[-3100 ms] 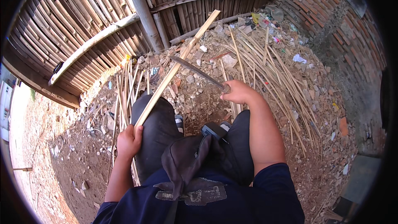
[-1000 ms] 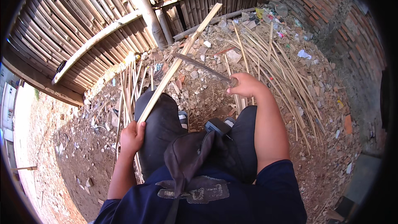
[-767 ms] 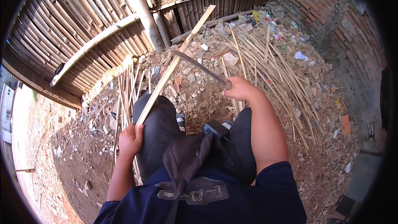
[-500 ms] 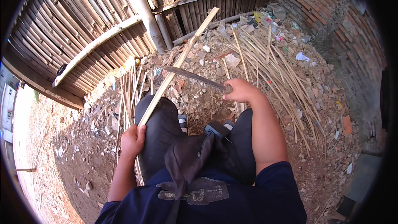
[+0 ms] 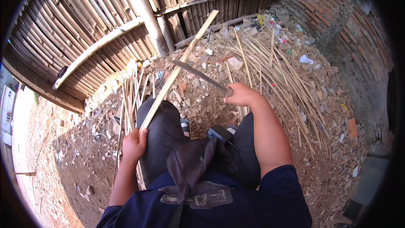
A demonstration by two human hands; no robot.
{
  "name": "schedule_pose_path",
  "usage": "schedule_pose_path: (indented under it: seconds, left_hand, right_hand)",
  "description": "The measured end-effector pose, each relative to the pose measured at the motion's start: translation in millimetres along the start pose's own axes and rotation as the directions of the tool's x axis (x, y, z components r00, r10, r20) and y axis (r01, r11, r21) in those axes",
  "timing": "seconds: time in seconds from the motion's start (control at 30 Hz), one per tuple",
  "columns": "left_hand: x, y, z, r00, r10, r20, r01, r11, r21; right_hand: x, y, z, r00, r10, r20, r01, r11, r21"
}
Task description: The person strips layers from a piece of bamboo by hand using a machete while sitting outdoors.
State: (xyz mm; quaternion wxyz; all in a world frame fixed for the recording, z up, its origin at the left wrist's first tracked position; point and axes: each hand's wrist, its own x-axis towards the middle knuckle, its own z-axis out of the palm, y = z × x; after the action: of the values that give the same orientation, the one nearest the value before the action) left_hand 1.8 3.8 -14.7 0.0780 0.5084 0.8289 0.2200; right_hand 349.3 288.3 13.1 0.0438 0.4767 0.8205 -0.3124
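Since the frame half a second ago, the machete has tilted to a steeper slant, and its tip has slid a little toward the far end of the bamboo strip, now sticking out less past the strip's left edge. The strip itself has hardly shifted. It runs slantwise from the left hand, over the left knee of the dark trousers, and up to its free end in front of the slatted bamboo wall. The left hand's fingers are folded around the strip's near end, with the thumb laid along it, just beside the left thigh. The right hand is wrapped around the machete's handle above the right knee, its fingers curled tight; the blade reaches left and crosses over the strip near the middle of its length. Whether the edge bites into the bamboo is too small to tell. A loose pile of thin bamboo strips fans out over the rubble to the right, and a smaller bundle of strips lies beside the left knee. Dark cloth bunches in the lap, next to a small boxy black object. An orange brick fragment and a crumpled white scrap lie farther right, near the brick wall.
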Motion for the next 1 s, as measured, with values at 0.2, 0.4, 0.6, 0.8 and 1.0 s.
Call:
schedule_pose_path:
  seconds: [0.2,0.4,0.6,0.8,1.0]
  left_hand:
    - [0.5,-0.9,-0.3,1.000,-0.011,0.013,0.011,1.000,0.006]
    - [0.6,-0.9,0.3,1.000,-0.011,0.014,0.011,1.000,0.006]
    - [0.9,-5.0,3.2,1.000,-0.019,0.016,0.019,1.000,-0.002]
    - [-0.2,-5.4,3.2,1.000,-0.022,0.008,0.023,1.000,-0.019]
    - [0.6,-8.8,6.0,1.000,0.011,-0.009,-0.011,1.000,-0.016]
  right_hand:
    - [-1.3,1.6,-1.6,0.999,0.035,-0.028,-0.033,0.997,0.063]
    - [0.2,4.8,-0.2,0.999,-0.029,-0.030,0.030,0.999,0.012]
    - [1.5,6.8,3.8,0.997,-0.045,-0.059,0.045,0.999,-0.001]
    - [-0.2,1.6,2.3,0.999,-0.040,-0.030,0.041,0.999,0.011]
    - [1.9,4.7,5.4,0.999,-0.039,-0.022,0.040,0.998,0.039]
